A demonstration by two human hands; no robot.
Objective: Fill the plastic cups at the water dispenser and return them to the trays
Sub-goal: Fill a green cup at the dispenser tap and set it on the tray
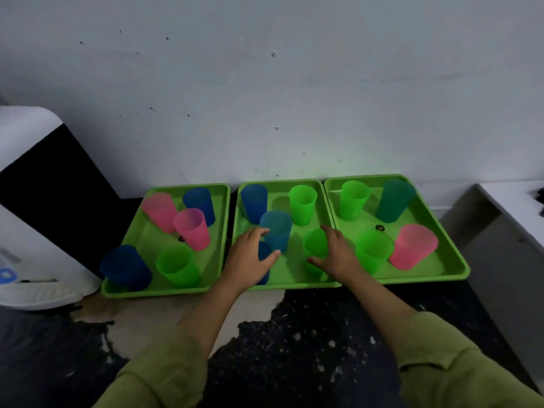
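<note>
Reaching into the middle tray point(294, 270), the head view shows both hands on cups at its front edge. The left hand point(248, 257) curls round the front blue cup point(265, 251), thumb on the near side and fingers over the far side. The right hand point(338, 254) wraps the front green cup point(316, 245) the same way, thumb low and forefinger across the top. Both cups stand upright on the tray.

These are thin plastic tumblers, so they are probably light when empty and likely to give under a hard squeeze. The walls look smooth and taper towards the base, so a hold around the upper half seems safest. Whether either cup has water in it cannot be told. A full one would be heavier and would spill if tipped.

Another blue cup point(276, 228) stands just behind the left fingertips, close enough to be knocked on the lift. More cups crowd the left tray point(147, 240) and the right tray point(426, 269). All three trays sit side by side against the wall point(265, 98) on a dark speckled counter point(294, 334). The water dispenser point(26, 136) stands to the left, beyond the left tray's cups, so carrying either cup there probably means passing over or around them.
</note>
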